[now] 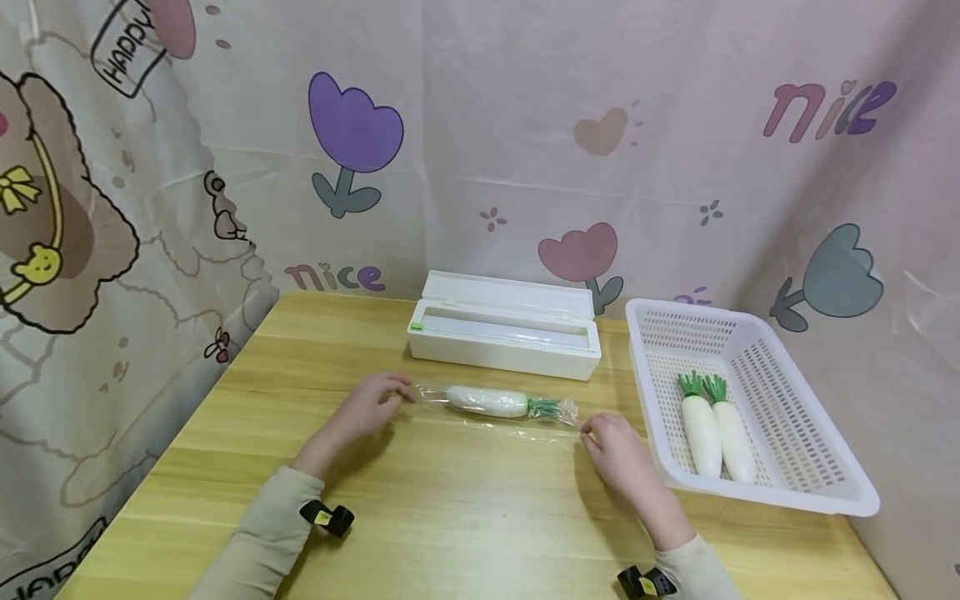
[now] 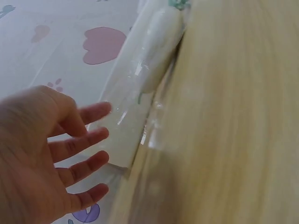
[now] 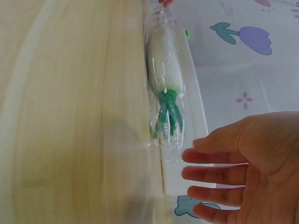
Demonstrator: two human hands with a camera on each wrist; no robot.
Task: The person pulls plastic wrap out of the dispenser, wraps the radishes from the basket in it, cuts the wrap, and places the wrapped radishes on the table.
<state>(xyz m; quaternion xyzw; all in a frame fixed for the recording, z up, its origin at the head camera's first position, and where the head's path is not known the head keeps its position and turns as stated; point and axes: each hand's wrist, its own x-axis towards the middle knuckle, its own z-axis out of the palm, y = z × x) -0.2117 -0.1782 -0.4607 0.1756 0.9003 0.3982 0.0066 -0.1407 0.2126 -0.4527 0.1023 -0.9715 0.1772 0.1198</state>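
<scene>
A white radish [image 1: 491, 402] with green leaf stubs lies on its side on the table, wrapped in clear plastic film [image 1: 561, 411]. The film extends past both of its ends. Just off the film's left end is my left hand [image 1: 375, 404]; in the left wrist view its fingers [image 2: 84, 168] are apart and relaxed, with nothing between them. At the leafy end, my right hand [image 1: 617, 450] is near the film's edge. Its fingers [image 3: 215, 175] are nearly straight and hold nothing in the right wrist view. Whether either hand touches the film, I cannot tell.
Behind the radish stands a long white cling film box [image 1: 510, 354], its lid raised and a roll inside. On the right, a white plastic basket [image 1: 757, 496] holds two more radishes [image 1: 716, 437]. A patterned curtain [image 1: 480, 167] hangs behind the wooden table [image 1: 465, 533].
</scene>
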